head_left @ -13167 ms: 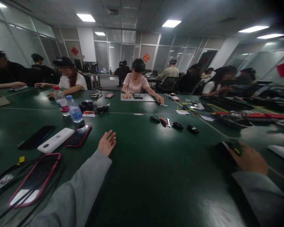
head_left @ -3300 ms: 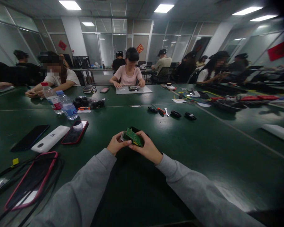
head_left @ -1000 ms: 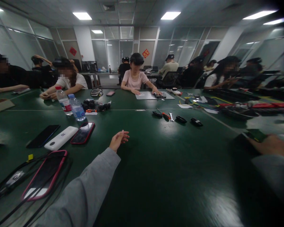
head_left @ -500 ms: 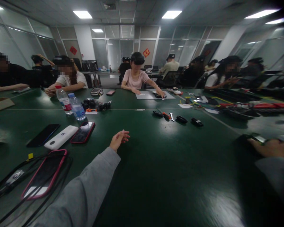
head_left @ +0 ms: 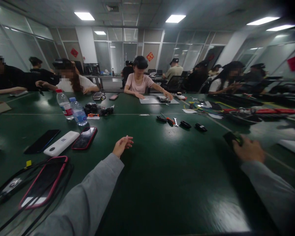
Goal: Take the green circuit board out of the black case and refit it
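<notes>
My left hand (head_left: 123, 146) rests on the green table (head_left: 162, 183), its fingers loosely spread and holding nothing. A red-edged phone (head_left: 84, 138) lies to its left, beside a white power bank (head_left: 61, 143). On the right, my right hand (head_left: 250, 150) is closed on a dark flat object (head_left: 231, 140) with a greenish patch, blurred by motion. Beyond my hands lie a black-handled tool (head_left: 161, 119), an orange screwdriver (head_left: 170, 121), a wrench (head_left: 175, 122) and two black items (head_left: 186, 124).
Two bottles (head_left: 79, 113) stand at the left. Cables (head_left: 64, 183) cross a pink-framed phone (head_left: 45, 183) near me. Across the table, a person in pink (head_left: 139, 82) handles something on a grey board (head_left: 149, 99). Red and black gear (head_left: 260, 111) lies at the right.
My right hand has moved left and inward with the dark object. My left hand keeps its place. The person at the left across the table has spread their arms.
</notes>
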`<state>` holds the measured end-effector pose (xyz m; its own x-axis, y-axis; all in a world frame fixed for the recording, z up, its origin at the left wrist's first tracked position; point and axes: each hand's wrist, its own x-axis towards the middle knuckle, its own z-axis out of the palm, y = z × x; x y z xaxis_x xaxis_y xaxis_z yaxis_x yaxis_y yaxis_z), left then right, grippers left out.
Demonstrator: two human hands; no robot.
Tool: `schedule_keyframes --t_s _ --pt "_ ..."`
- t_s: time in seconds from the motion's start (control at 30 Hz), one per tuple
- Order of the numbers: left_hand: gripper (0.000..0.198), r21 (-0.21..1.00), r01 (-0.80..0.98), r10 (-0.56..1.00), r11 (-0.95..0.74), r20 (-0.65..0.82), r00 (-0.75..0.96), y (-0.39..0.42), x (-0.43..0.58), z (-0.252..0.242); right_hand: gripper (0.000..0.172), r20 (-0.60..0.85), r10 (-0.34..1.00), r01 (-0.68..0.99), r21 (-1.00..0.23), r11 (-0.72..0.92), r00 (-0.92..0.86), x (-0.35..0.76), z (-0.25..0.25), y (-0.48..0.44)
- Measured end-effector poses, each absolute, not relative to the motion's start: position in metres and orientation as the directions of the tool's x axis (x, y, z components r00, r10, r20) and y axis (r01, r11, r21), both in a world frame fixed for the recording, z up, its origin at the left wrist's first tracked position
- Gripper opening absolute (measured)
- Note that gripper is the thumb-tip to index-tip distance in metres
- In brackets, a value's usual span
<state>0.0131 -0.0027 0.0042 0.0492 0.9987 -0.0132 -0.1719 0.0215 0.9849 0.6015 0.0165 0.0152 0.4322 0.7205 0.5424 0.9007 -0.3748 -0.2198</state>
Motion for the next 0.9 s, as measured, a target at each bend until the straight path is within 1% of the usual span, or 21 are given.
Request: schedule_keyframes --t_s 0.03,0.07,0.13,0.2,0.3,0.37,0.43,0.47,0.57,0.63,0.7,0.77,0.83,0.9 --pt "0.048 0.986 -0.168 0.999 0.023 -0.015 0.051 -0.003 0.013 0.004 0.06 0.532 0.73 0.903 -0.227 -0.366 0.43 0.572 0.017 0.018" --pt "0.048 0.987 -0.161 0.998 0.025 -0.017 0.052 -0.003 0.013 0.004 0.059 0.549 0.737 0.919 -0.238 -0.316 0.395 0.539 0.018 0.019" --pt "0.048 0.989 -0.145 0.999 0.025 -0.018 0.05 -0.003 0.012 0.005 0.057 0.591 0.757 0.954 -0.26 -0.149 0.279 0.466 0.021 0.018" --pt "0.047 0.99 -0.137 0.998 0.023 -0.015 0.055 -0.004 0.012 0.007 0.055 0.621 0.773 0.955 -0.287 0.071 0.129 0.392 0.023 0.012" --pt "0.047 0.978 -0.204 0.997 0.05 -0.036 0.07 -0.009 0.017 0.009 0.052 0.642 0.763 0.872 -0.333 0.358 -0.068 0.292 0.025 -0.007" --pt "0.052 0.948 -0.306 0.994 0.093 -0.072 0.079 -0.014 0.024 0.009 0.053 0.638 0.748 0.803 -0.343 0.487 -0.181 0.241 0.025 -0.023" --pt "0.062 0.915 -0.379 0.989 0.141 -0.11 0.1 -0.018 0.031 0.007 0.053 0.627 0.717 0.749 -0.308 0.587 -0.304 0.204 0.024 -0.039" --pt "0.063 0.912 -0.388 0.991 0.132 -0.112 0.073 -0.019 0.035 0.006 0.054 0.616 0.698 0.726 -0.281 0.628 -0.365 0.191 0.024 -0.046" --pt "0.058 0.93 -0.369 0.997 -0.007 -0.019 -0.068 -0.02 0.039 0.003 0.059 0.571 0.654 0.677 -0.217 0.703 -0.496 0.173 0.026 -0.058" --pt "0.054 0.938 -0.337 0.992 -0.078 0.041 -0.115 -0.018 0.039 0.002 0.063 0.542 0.65 0.659 -0.216 0.72 -0.533 0.174 0.029 -0.06" --pt "0.053 0.941 -0.335 0.993 -0.054 0.017 -0.113 -0.017 0.038 0.003 0.058 0.523 0.665 0.651 -0.249 0.717 -0.533 0.178 0.031 -0.058" --pt "0.055 0.939 -0.344 0.994 0.02 -0.054 -0.091 -0.017 0.038 0.004 0.051 0.519 0.69 0.65 -0.297 0.699 -0.505 0.182 0.031 -0.055" --pt "0.057 0.938 -0.341 0.993 0.064 -0.095 -0.076 -0.017 0.038 0.004 0.049 0.524 0.698 0.645 -0.324 0.693 -0.487 0.184 0.03 -0.052" --pt "0.058 0.943 -0.328 0.994 0.06 -0.086 -0.066 -0.018 0.039 0.004 0.052 0.525 0.693 0.631 -0.331 0.702 -0.495 0.185 0.027 -0.051"
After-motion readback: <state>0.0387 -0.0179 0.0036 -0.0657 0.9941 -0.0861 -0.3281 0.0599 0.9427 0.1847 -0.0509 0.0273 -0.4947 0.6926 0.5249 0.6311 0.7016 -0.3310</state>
